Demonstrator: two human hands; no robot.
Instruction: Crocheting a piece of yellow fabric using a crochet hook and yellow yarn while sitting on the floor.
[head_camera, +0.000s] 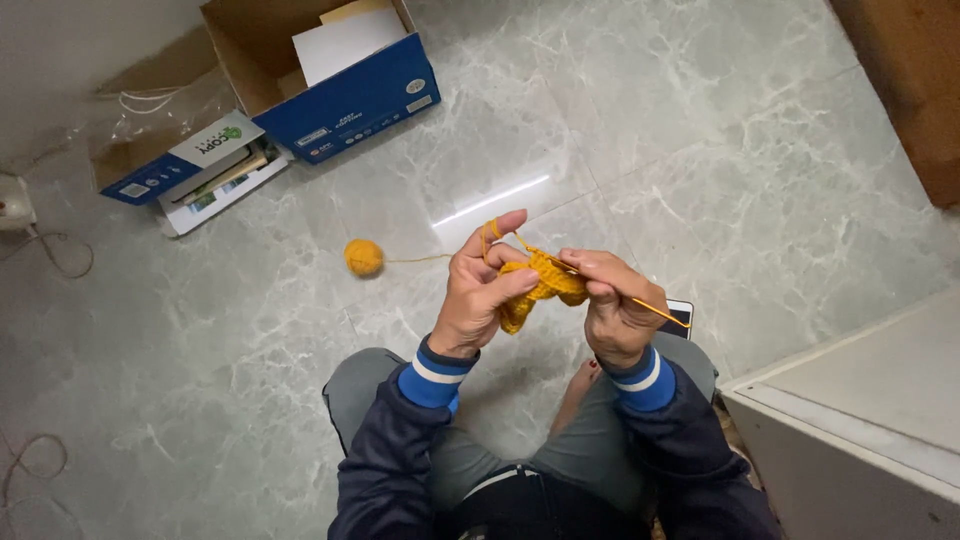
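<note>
Two bare hands meet at the centre of a downward view, held above the lap of a person seated on a pale marbled floor. Far left, a wall socket with a trailing cord sits at the edge. Next come two open cardboard boxes, a smaller one and a larger blue-sided one holding white sheets. Further right, a small ball of mustard yarn rests on the floor, well apart from the boxes; a thin strand runs from it up to the left hand. That hand is closed around a crocheted mustard piece, the strand looped over its raised forefinger. The piece looks soft, light and floppy, best pinched near the working edge. The right hand grips a slim crochet hook, stiff and thin, its tip buried in the piece. A dark flat object peeks out beside that wrist. Far right stands a white cabinet. Nothing blocks the hands.
</note>
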